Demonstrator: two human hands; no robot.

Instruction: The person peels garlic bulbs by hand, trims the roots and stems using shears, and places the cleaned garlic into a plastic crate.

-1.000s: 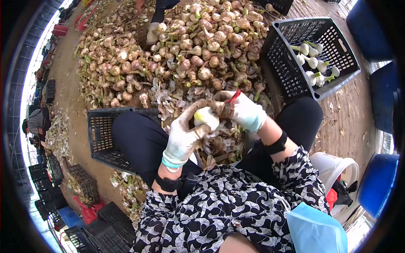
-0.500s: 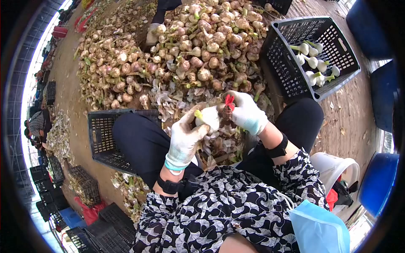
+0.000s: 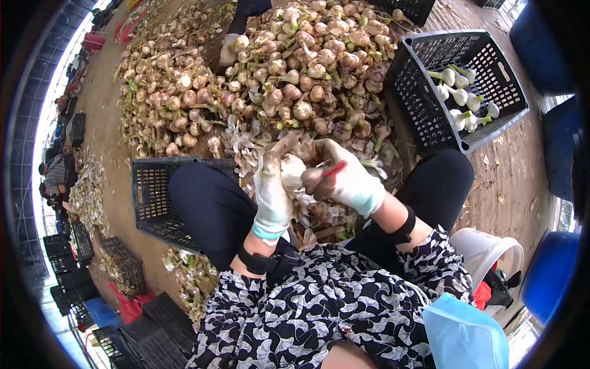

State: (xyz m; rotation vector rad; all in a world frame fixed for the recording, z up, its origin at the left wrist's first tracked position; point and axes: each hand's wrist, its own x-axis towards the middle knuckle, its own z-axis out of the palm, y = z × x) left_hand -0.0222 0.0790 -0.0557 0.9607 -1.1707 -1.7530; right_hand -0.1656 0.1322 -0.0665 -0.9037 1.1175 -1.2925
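Observation:
White gloves cover both hands. My left hand (image 3: 273, 194) is wrapped round a garlic bulb (image 3: 293, 171) whose peeled white side faces right. Against the bulb's right side is my right hand (image 3: 347, 181), closed on a small red-handled tool (image 3: 335, 169); motion blurs it and its working end is hidden. Beyond the hands lies a big pile of unpeeled garlic (image 3: 307, 74), with loose skins (image 3: 246, 147) at its near edge. Peeled white bulbs with green stems (image 3: 460, 96) lie in a black crate (image 3: 415, 92) at the right.
Another black crate (image 3: 153, 197) stands beside the left knee. A white bucket (image 3: 485, 252) is at the lower right, near blue barrels (image 3: 551, 273). A person (image 3: 58, 175) is at the far left, near more crates (image 3: 125, 264). A blue face mask (image 3: 465, 335) hangs low in view.
My left hand has turned more upright and rolled the bulb, so its stem no longer shows. My right hand has come down and left over the bulb with the red tool. The view has shifted slightly.

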